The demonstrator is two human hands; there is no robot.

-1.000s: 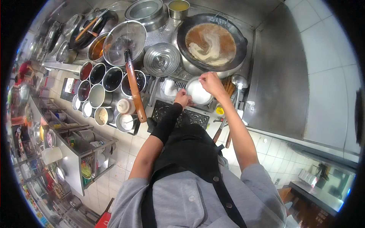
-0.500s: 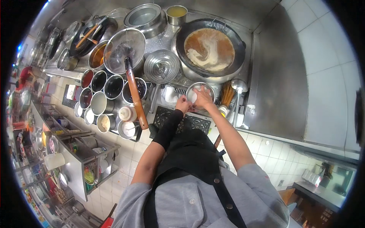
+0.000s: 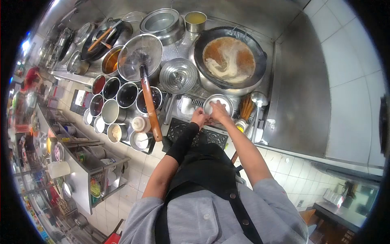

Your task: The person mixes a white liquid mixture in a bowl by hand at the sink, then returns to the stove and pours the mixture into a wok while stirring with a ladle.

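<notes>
A round metal bowl (image 3: 230,106) with white contents stands at the front edge of the stove, below the big wok (image 3: 260,67) of brown liquid with pale foam. My right hand (image 3: 219,112) reaches over the bowl's near side, its fingers bent down toward the white contents; the fingertips are hidden. Against the bowl's lower left rim is my left hand (image 3: 199,117), its fingers pressed together close to my right hand. What the left fingers grip is too small to tell. A white cloth (image 3: 186,106) lies just left of the bowl.
Perforated ladle (image 3: 178,76) and wooden-handled strainer (image 3: 140,57) rest left of the wok. Several sauce pots (image 3: 127,94) stand at the left. A bamboo brush (image 3: 246,109) and metal ladle (image 3: 259,98) lie right of the bowl. A person in red (image 3: 31,77) is far left.
My right hand has come down from above the bowl to its near side, toward the white contents. My left hand stays by the rim. The whole view has shifted slightly.
</notes>
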